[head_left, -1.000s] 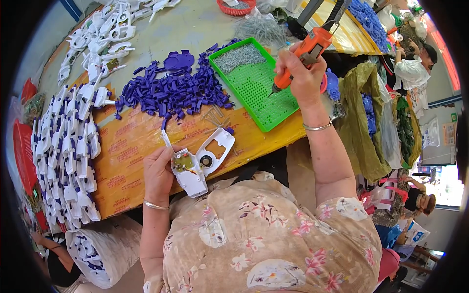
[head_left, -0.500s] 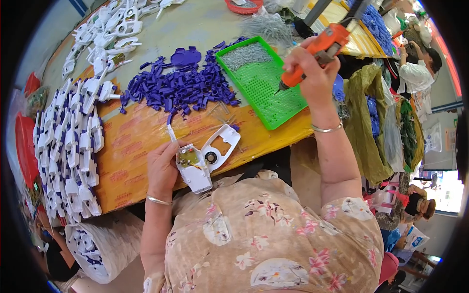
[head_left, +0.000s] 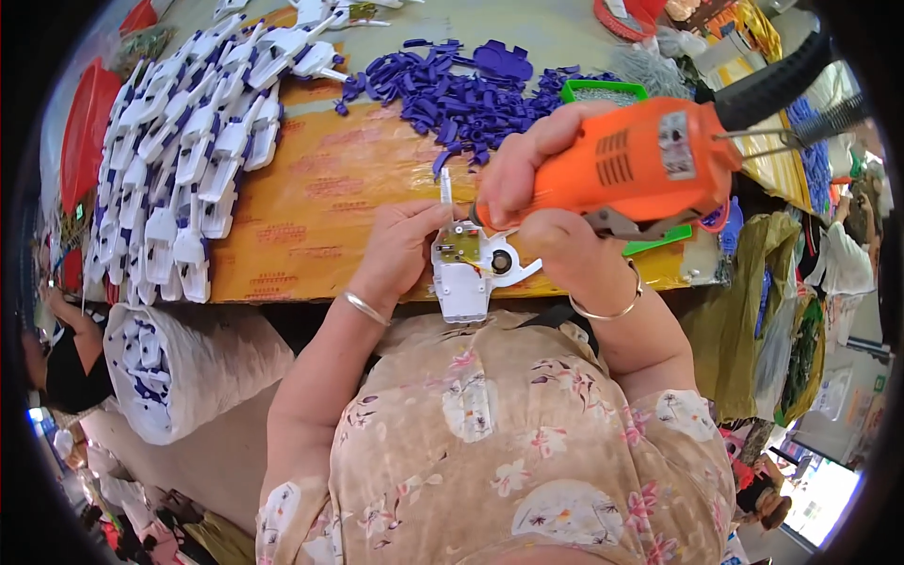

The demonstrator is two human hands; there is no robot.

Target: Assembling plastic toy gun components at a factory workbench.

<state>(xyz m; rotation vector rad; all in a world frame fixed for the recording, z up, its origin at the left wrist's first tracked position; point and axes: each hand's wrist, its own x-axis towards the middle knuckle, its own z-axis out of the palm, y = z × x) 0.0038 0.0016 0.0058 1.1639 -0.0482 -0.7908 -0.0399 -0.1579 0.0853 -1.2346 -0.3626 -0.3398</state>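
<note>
My left hand (head_left: pixel 400 250) grips a white plastic housing (head_left: pixel 461 294) at the table's front edge, its fingers near the housing's narrow stem. Inside the opened housing a greenish circuit board (head_left: pixel 460 247) shows, with a ring-shaped white part holding a dark round piece beside it. Wrapped around an orange electric screwdriver (head_left: pixel 612 160), my right hand (head_left: pixel 541 188) brings its nose down at the top of the board. The bit's exact contact is hidden by the fingers. Loose purple plastic pieces (head_left: pixel 443 99) lie in a heap just beyond.
Stacked white housings with purple parts (head_left: pixel 188 141) cover the table's left side. A green tray (head_left: pixel 659 241) of screws is mostly hidden behind the screwdriver. A white sack (head_left: pixel 221 363) stands below left, a red basin (head_left: pixel 89 137) at far left. A spring and black cable trail from the screwdriver.
My right hand has swung the screwdriver from over the green tray in toward the housing. The view has shifted, so the table's contents sit farther right. My left hand still holds the housing.
</note>
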